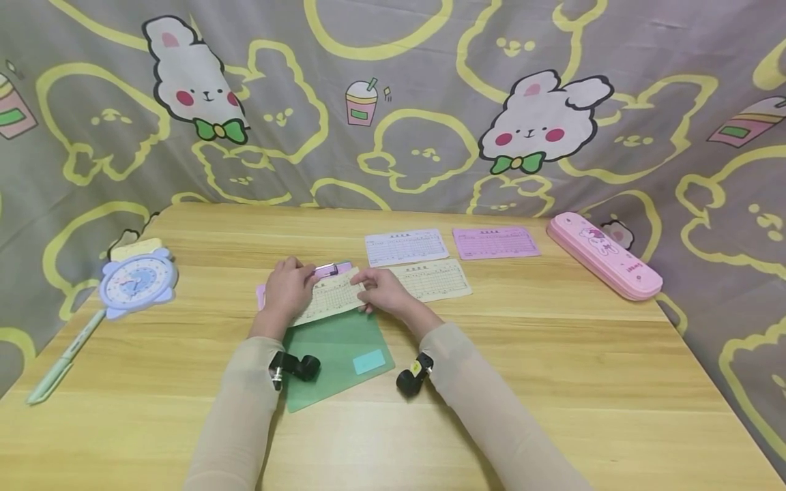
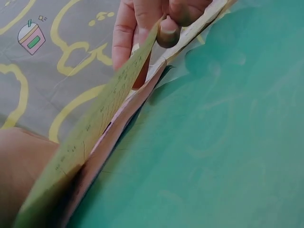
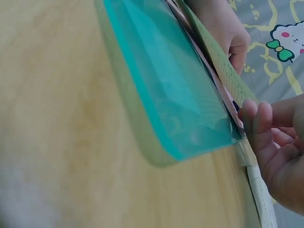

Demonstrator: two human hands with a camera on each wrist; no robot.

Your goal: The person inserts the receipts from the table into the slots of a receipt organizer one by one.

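Observation:
A cream printed form [image 1: 334, 294] lies at a slant across the top of a green translucent folder [image 1: 328, 354]. My right hand [image 1: 383, 292] pinches its right end between thumb and fingers; the right wrist view shows that hand [image 3: 280, 152] at the form's corner. Bent fingers of my left hand [image 1: 288, 293] reach the left end of a metal clip [image 1: 327, 270] at the folder's upper edge, over the form's left part; I cannot tell what they grip. Under the cream form [image 2: 102, 107] runs a pinkish sheet [image 2: 121, 114], its near side raised apart from it.
Another cream form [image 1: 432, 279], a white one [image 1: 407, 247] and a purple one [image 1: 496, 243] lie behind and right. A pink pencil case [image 1: 604, 256] stands at the right edge. Left are a blue toy clock [image 1: 138, 281], a yellow item [image 1: 136, 247] and a green pen [image 1: 66, 358].

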